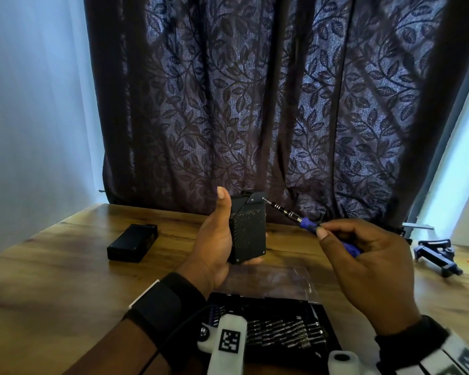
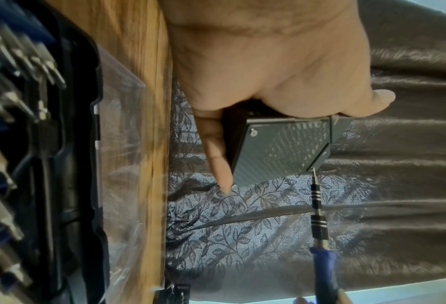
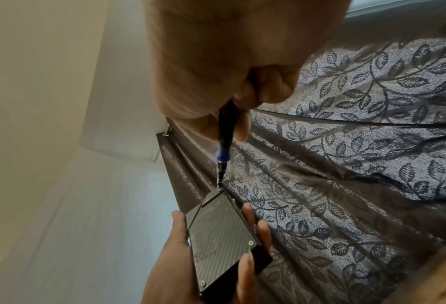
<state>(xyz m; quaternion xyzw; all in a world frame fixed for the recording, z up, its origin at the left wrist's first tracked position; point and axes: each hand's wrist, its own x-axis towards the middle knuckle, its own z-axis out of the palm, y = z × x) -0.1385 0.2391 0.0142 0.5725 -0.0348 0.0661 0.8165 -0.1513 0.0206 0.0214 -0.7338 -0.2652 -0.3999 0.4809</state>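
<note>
The small black case (image 1: 248, 231) was above the bench (image 1: 65, 266), held upright in the left hand (image 1: 214, 239). The thumb lay along one long side and the fingers curled round the other, so the hand was clamped on the case and left the upper corner free. The case looked stiff and rather light, I think, because one hand carried it without trouble. Its face had a woven, smooth panel, so the sides could slip under a weak hold. The long edges seemed the right place to take it, away from the corner screws.

The right hand (image 1: 371, 266) pinched the blue handle of a thin screwdriver (image 1: 307, 223) with thumb and fingertips. Its tip met the upper corner screw (image 1: 263, 198). Such a fine tool probably needs light pressure and a straight line, otherwise the bit may jump out of the head.

Whether the bit really sat in the screw I could not tell; the head was too small. The back of the case was covered by the palm, and the end of the handle was hidden inside the right hand. The bits in the open kit (image 1: 282, 334) near the wrists were blurred. A second black box (image 1: 132, 243) lay to the left on the bench, its details dark. A bluish object (image 1: 436, 255) at the right I could not identify.
</note>
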